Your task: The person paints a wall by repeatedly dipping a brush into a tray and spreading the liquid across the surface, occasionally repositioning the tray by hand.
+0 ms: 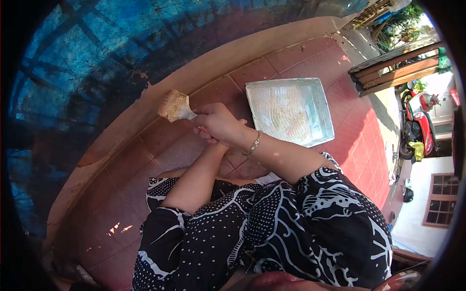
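Note:
My right hand (219,122), with a bracelet at the wrist, is closed around the handle of a wide paintbrush (175,105). The brush points left, and its pale bristles look caked and stained. A bit of red shows by the handle under my fingers. My left hand (224,144) lies beneath the right one, crossing under it, with its fingers mostly hidden. To the right of both hands a paint tray (326,108) rests on the tiles. Its ribbed bottom is smeared with whitish and greenish paint.
A curved low ledge (204,68) borders a cracked blue surface (111,39) on the left. Red tiles (349,145) cover the floor. At right stand a wooden bench-like frame (393,70), a red motorbike (421,123) and a white wall with a window (441,199).

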`<state>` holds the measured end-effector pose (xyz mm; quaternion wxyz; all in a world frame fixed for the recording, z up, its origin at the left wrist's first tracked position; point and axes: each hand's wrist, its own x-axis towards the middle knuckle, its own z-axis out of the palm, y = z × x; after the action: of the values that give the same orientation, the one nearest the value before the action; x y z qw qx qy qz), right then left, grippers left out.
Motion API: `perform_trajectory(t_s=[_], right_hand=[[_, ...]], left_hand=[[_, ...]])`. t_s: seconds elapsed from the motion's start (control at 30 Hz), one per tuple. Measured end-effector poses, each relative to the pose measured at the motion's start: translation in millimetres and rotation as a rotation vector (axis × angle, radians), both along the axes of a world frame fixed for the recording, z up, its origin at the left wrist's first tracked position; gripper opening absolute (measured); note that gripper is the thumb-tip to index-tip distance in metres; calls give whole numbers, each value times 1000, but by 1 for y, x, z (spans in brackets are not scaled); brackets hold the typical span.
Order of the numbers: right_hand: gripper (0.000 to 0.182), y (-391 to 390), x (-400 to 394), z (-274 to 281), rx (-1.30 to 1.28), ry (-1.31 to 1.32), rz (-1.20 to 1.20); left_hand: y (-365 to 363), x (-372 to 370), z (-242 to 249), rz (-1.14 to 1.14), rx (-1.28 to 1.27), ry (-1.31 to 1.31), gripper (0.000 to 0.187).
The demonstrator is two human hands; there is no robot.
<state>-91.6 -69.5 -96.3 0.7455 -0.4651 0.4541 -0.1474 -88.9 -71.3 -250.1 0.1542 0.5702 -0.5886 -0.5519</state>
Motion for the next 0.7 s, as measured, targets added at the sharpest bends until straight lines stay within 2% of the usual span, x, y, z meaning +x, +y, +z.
perform_trajectory(t_s=[0.1, 0.13, 0.2, 0.33, 0.4, 0.47, 0.53, 0.57, 0.6, 0.67, 0.7], right_hand=[[14, -28, -42, 13, -6, -22, -231], [8, -43, -60, 12, -31, -48, -316], [3, -82, -90, 6, -153, -22, -461], [7, -152, -116, -15, -244, 49, -609], [8, -160, -101, -24, -361, 225, -661], [11, -157, -76, -44, -430, 337, -583], [14, -129, -47, -74, -1142, 784, -248], [19, -83, -22, -52, -1023, 661, -296], [18, -56, -5, -61, -1014, 615, -262], [18, 6, 20, -38, -802, 519, -22], [20, 25, 29, -41, -827, 412, 44]], left_hand=[[-1, -2, 5, -100, -329, 301, 86], [-2, -2, 11, -89, -330, 307, 86], [-2, 0, 23, 9, -16, 85, 87], [-5, -5, 16, -49, -45, 37, 92], [-3, -2, 21, -50, -19, 53, 90], [-3, 1, 23, -49, 4, 75, 88], [-2, 1, 22, -52, -74, 24, 91], [-2, 0, 21, -54, -74, 28, 91], [-2, -3, 21, -63, -64, -7, 91], [-3, -6, 19, -82, -47, -82, 92], [-2, -5, 20, -69, -30, -29, 92]])
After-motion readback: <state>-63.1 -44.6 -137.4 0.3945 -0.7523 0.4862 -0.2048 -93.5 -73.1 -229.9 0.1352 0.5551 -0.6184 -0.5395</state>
